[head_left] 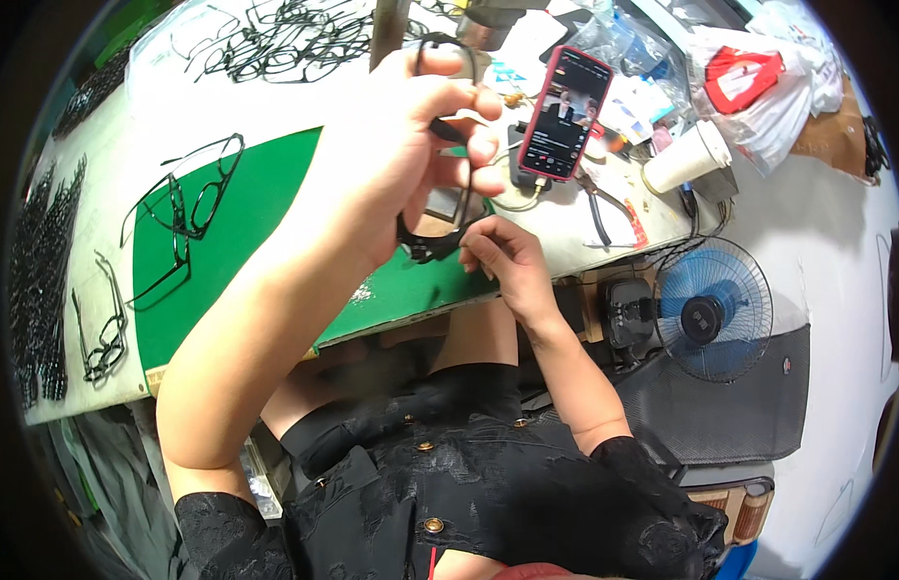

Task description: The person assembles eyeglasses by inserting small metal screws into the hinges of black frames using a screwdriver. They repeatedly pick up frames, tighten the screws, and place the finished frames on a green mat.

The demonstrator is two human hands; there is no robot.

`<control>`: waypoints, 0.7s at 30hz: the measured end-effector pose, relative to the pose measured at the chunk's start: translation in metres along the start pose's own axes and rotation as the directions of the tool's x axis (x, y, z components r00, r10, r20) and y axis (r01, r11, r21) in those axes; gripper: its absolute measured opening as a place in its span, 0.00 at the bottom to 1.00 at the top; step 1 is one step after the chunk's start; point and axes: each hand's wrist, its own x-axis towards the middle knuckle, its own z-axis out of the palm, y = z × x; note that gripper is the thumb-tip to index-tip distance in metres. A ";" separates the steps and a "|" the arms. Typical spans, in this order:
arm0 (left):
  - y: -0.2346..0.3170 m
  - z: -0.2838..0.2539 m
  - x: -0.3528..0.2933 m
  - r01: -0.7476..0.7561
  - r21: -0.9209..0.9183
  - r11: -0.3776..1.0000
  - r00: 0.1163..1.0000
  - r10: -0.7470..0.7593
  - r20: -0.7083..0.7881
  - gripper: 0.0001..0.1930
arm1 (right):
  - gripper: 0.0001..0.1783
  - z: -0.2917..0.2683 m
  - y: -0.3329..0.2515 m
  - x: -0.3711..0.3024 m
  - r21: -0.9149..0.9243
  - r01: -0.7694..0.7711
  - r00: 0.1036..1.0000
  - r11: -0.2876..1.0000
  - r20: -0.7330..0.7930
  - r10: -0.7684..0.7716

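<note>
White worktop (101, 164) fills the upper half of the view, with a green mat (266, 193) on it. Near the middle, just above the mat's edge, both hands hold up one black frame (432, 242). It is a glasses frame, tilted, with one end up by the fingers and the other end low.

The left hand (401, 145) is curled tight around the upper part of the frame, fingers bent over it. The right hand (503, 256) pinches the lower end of the frame with its fingertips, at about 4 o'clock from the left hand.

At 2 o'clock from the hands a red phone (565, 113) stands up with its screen lit. A paper cup (688, 157) lies on its side at 3 o'clock, past the phone. Behind the cup is a heap of plastic bags (759, 77).

At 9 o'clock two black frames (188, 203) lie on the mat. More frames (106, 333) lie at 8 o'clock on the white part. A big pile of frames (285, 39) sits at 11 o'clock, at the far edge. Dark rows of frame parts (43, 280) line the left rim.

Below the worktop, at 4 o'clock, a small blue fan (712, 309) faces out. The person wears black clothes (469, 483) with gold buttons.
</note>
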 end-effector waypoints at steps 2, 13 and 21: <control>0.003 0.001 -0.003 -0.008 0.045 0.999 1.000 0.008 0.008 0.18 | 0.06 0.001 0.000 0.000 -0.005 0.002 1.000 1.000 0.011 -0.002; -0.005 -0.003 0.008 0.015 0.084 0.996 1.000 -0.017 0.019 0.16 | 0.07 -0.002 -0.005 -0.002 -0.014 0.007 1.000 1.000 0.006 -0.007; -0.020 -0.005 0.024 -0.026 -0.001 1.000 0.997 0.026 0.077 0.05 | 0.07 -0.013 -0.040 0.010 -0.131 0.168 0.983 0.977 -0.051 -0.176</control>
